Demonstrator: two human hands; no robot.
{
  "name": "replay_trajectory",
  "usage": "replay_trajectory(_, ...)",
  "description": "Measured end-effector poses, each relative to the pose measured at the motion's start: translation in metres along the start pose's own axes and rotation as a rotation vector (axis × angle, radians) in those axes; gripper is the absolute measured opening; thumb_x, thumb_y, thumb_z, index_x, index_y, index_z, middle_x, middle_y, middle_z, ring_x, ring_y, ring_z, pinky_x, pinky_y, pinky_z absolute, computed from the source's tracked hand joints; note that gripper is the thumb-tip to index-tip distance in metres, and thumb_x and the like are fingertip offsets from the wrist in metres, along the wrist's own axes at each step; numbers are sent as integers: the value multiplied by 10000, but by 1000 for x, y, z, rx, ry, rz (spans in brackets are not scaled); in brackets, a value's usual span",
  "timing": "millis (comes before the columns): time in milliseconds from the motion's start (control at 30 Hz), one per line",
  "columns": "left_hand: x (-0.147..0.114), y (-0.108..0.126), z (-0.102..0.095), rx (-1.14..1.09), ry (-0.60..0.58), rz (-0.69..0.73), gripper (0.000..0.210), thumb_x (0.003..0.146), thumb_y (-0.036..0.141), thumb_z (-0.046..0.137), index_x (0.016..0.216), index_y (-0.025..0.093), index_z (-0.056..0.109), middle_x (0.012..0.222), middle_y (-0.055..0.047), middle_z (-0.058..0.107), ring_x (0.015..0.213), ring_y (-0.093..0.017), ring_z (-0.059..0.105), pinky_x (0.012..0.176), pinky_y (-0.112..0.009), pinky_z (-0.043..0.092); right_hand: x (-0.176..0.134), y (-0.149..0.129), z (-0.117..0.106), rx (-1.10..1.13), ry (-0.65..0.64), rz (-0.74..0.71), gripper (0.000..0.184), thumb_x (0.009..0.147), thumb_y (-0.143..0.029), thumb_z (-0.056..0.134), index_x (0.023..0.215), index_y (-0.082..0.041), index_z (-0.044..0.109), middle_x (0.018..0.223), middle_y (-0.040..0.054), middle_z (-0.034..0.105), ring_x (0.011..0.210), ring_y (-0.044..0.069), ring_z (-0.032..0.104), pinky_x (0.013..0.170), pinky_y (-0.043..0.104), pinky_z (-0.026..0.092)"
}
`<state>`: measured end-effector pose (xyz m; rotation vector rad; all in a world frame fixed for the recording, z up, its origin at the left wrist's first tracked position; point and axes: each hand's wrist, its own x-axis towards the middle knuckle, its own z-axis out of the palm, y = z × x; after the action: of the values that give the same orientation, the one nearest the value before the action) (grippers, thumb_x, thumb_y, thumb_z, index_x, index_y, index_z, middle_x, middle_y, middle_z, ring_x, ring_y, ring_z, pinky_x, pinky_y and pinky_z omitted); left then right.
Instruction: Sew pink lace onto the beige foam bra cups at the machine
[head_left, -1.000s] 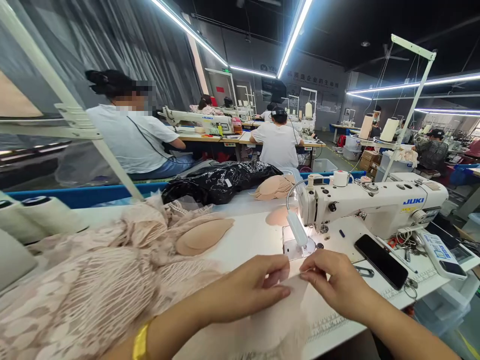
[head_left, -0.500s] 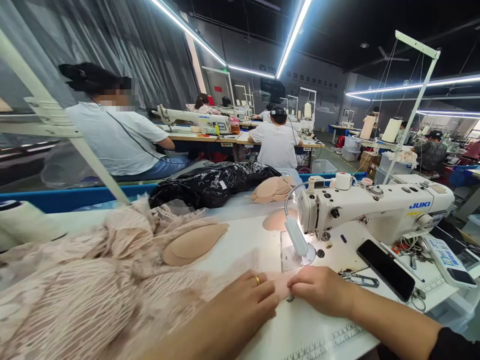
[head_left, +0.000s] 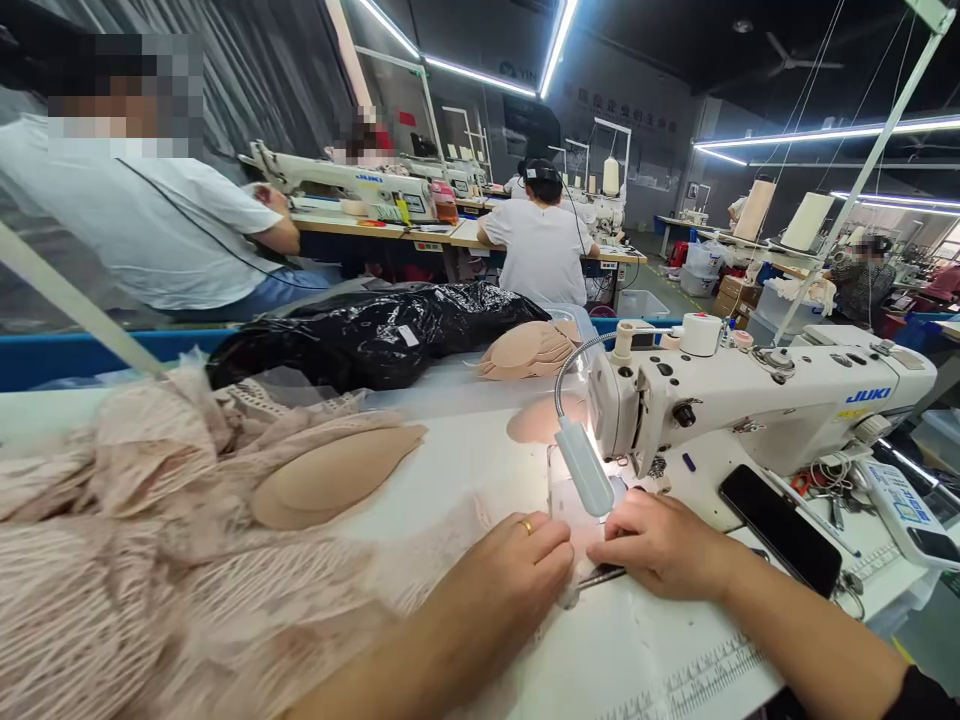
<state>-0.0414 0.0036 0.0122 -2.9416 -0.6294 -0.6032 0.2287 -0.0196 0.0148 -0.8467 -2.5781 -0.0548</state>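
1. White tabletop (head_left: pixel 637 660) with a printed ruler lies nearest; smooth fabric flat on it.
2. Left hand (head_left: pixel 525 560) curls over sheer pink fabric (head_left: pixel 581 545); I cannot tell whether it grips. Right hand (head_left: pixel 664 540) pinches the fabric's edge.
3. That fabric spans between both hands, by the lamp (head_left: pixel 585 468) of the sewing machine (head_left: pixel 772 400): best held evenly, fingertips clear of the stitching spot.
4. Beyond sits a black bag (head_left: pixel 382 330); farther, a co-worker (head_left: pixel 541 240).

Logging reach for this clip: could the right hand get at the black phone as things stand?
Probably yes: the black phone lies uncovered near the right hand, though that hand is at the pale fabric.
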Motion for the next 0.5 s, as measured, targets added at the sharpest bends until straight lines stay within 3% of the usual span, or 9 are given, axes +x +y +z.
replay_trajectory(233,2,7,1,-40,70,-63,309,952,-11,461,1011,206,673,899,-49,643,813,-250,541,748,-377,478,2,-3,-10,36,-19,-9,261,989,-62,541,1035,-242,723,910,19,669,828,183,532,660,282,392)
replay_trajectory(500,5,8,3,-67,118,-34,312,989,0,427,1036,188,672,861,-50,621,780,-249,506,746,-370,446,2,-3,-14,40,-17,-10,261,968,-49,531,993,-226,721,886,24,665,810,189,530,634,286,381)
